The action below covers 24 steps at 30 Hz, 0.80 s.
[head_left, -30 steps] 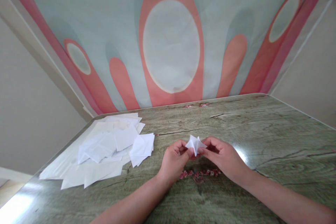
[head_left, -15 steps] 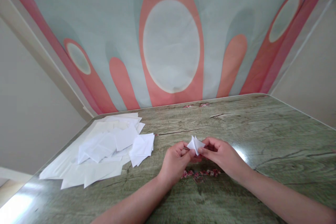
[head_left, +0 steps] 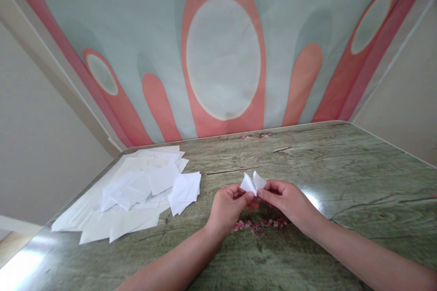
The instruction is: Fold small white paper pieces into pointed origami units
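A small piece of folded white paper is held up just above the table, its top parted into two pointed flaps with a gap between them. My left hand pinches its left side, thumb in front and the other fingers partly hidden behind. From the right, my right hand grips it between thumb and fingers. Both thumbs almost meet at the paper's lower middle. To the left of my left hand lies a small stack of folded white papers.
A large spread pile of white paper sheets covers the table's left part, with several folded pieces on top. The wood-patterned table meets a wall hanging with coral and grey shapes at its far edge. Light glares on the tabletop.
The folded paper's upper points have spread apart into two wider flaps, opening a gap in the middle. Both hands keep their grip and have shifted only slightly.
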Each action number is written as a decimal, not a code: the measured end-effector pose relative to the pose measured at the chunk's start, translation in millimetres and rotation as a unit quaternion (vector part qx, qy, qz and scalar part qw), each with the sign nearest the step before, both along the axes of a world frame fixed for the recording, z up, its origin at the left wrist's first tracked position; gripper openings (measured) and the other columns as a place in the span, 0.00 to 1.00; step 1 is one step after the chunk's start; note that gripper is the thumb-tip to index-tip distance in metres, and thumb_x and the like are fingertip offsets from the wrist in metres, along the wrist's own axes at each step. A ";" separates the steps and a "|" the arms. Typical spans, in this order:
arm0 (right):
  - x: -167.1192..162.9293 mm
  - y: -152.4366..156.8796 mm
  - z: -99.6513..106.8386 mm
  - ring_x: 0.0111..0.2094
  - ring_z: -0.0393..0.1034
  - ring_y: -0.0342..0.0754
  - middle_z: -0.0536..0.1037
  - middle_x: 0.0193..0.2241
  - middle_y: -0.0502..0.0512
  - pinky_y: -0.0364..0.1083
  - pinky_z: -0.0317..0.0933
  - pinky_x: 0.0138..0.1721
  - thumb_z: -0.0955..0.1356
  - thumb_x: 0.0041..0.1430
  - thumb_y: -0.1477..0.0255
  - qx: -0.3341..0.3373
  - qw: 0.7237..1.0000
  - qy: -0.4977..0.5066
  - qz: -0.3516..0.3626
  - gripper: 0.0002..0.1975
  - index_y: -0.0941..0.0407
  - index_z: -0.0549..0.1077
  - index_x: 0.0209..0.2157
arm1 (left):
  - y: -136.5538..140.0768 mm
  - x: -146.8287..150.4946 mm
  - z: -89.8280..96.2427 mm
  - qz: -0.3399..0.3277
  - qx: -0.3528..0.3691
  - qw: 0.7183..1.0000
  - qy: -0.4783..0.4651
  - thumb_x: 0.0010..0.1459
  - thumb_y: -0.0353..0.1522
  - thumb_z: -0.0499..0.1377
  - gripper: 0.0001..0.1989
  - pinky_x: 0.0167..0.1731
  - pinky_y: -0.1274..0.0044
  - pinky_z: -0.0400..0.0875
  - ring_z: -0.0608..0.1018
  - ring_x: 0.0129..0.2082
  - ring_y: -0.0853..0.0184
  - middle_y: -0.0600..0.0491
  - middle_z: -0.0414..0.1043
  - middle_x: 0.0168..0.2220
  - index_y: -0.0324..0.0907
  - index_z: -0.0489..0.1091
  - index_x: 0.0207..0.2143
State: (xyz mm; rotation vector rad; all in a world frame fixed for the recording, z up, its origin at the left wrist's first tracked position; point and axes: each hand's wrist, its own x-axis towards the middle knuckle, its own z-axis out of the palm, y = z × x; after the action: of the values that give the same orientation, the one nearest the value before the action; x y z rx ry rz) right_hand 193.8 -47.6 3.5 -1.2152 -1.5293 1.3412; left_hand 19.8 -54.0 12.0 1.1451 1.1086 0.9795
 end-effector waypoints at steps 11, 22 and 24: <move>0.1 -2.4 1.0 0.30 0.67 0.46 0.76 0.28 0.51 0.43 0.58 0.34 0.68 0.56 0.61 0.012 1.000 -0.013 0.015 0.13 0.58 0.73 0.30 | -3.5 5.3 0.6 0.000 0.012 1.000 -0.003 0.51 0.36 0.63 0.11 0.28 0.78 0.69 0.77 0.23 0.67 0.51 0.75 0.24 0.36 0.70 0.27; 1.4 -3.3 2.1 0.24 0.59 0.40 0.71 0.23 0.48 0.41 0.52 0.26 0.68 0.56 0.59 -0.033 0.996 0.041 0.065 0.15 0.57 0.68 0.29 | -3.1 -3.9 5.8 -0.113 0.001 0.993 0.018 0.52 0.34 0.61 0.10 0.29 0.78 0.69 0.76 0.24 0.68 0.51 0.74 0.26 0.35 0.70 0.35; 2.1 -4.2 3.7 0.24 0.59 0.40 0.71 0.23 0.48 0.41 0.52 0.26 0.68 0.57 0.59 -0.026 0.997 0.034 0.069 0.15 0.57 0.68 0.28 | -3.2 -5.0 8.9 -0.130 0.001 0.991 0.033 0.55 0.34 0.58 0.10 0.29 0.78 0.69 0.77 0.25 0.68 0.51 0.74 0.26 0.35 0.70 0.35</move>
State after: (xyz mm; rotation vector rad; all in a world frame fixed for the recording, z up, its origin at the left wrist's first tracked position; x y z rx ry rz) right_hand 195.8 -51.8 7.2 -1.1002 -1.5628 1.5058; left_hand 14.9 -57.3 20.9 1.2945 0.9801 0.7446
